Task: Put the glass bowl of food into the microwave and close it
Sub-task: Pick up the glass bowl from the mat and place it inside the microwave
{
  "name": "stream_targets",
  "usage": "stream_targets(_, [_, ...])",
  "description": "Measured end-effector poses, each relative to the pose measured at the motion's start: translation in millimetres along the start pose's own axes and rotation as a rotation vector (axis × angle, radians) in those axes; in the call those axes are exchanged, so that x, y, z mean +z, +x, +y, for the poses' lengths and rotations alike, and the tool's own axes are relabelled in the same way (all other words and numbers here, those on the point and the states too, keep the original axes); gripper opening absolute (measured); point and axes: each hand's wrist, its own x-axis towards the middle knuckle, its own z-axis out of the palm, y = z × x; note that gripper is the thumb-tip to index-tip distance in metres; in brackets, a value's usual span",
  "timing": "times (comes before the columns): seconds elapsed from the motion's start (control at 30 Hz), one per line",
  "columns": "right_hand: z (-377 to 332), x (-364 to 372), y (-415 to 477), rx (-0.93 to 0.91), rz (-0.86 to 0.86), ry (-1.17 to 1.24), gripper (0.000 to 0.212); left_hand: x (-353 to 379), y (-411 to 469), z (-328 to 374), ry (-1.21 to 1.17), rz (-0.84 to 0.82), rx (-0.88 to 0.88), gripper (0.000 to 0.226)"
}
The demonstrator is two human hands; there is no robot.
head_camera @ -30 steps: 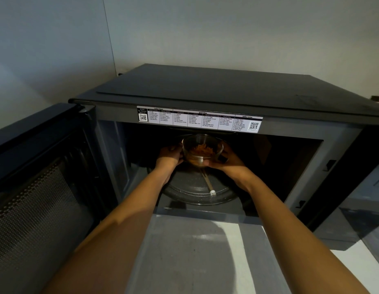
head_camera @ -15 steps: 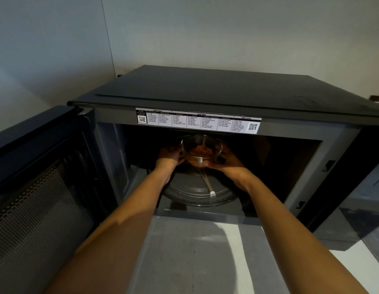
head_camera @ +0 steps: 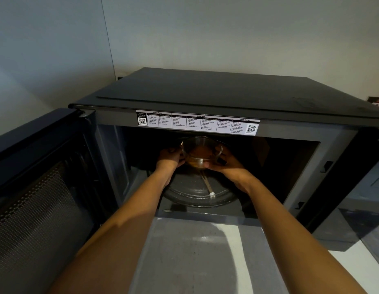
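A clear glass bowl (head_camera: 202, 151) with brownish-orange food is inside the cavity of the black microwave (head_camera: 205, 98), over the glass turntable (head_camera: 197, 192). My left hand (head_camera: 170, 158) grips the bowl's left side and my right hand (head_camera: 225, 164) grips its right side. I cannot tell whether the bowl rests on the turntable or is just above it. The microwave door (head_camera: 35, 187) is swung wide open to the left, its mesh window facing me.
A white label with printed menus and QR codes (head_camera: 198, 122) runs along the frame above the cavity. A white counter (head_camera: 197, 257) lies in front of the microwave. Walls stand close behind and to the left.
The bowl and both hands have shifted slightly deeper into the cavity; otherwise almost nothing moved.
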Motion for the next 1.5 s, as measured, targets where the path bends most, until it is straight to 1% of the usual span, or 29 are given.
stream_targets(0.27, [1.2, -1.3, -0.9, 0.020, 0.005, 0.053, 0.071, -0.7, -1.8, -0.6, -0.010, 0.005, 0.028, 0.029])
stream_targets(0.63, [4.3, -1.5, 1.2, 0.037, 0.011, 0.046, 0.071, 1.9, 0.8, 0.3, -0.043, 0.022, 0.015, 0.029])
stream_targets(0.87, [5.0, -2.5, 0.1, 0.049, 0.001, 0.033, 0.072, 0.8, -0.7, 0.0, -0.038, 0.014, 0.027, 0.028])
stream_targets(1.13, [0.9, -2.1, -2.3, 0.039, -0.012, 0.030, 0.073, 2.6, -3.8, 2.3, -0.020, 0.041, 0.021, 0.029])
stream_targets(1.27, [0.3, -1.4, -4.4, 0.028, 0.013, 0.043, 0.075, 1.7, -5.3, 1.6, -0.006, 0.046, 0.025, 0.028])
stream_targets(1.4, [0.6, -1.6, -9.8, 0.010, 0.063, 0.070, 0.078, 1.3, -7.1, 0.8, -0.005, 0.086, 0.034, 0.029])
stream_targets(1.5, [3.4, -1.3, -16.6, -0.007, 0.115, 0.014, 0.081, -0.7, -11.7, 1.1, 0.021, 0.119, 0.012, 0.028])
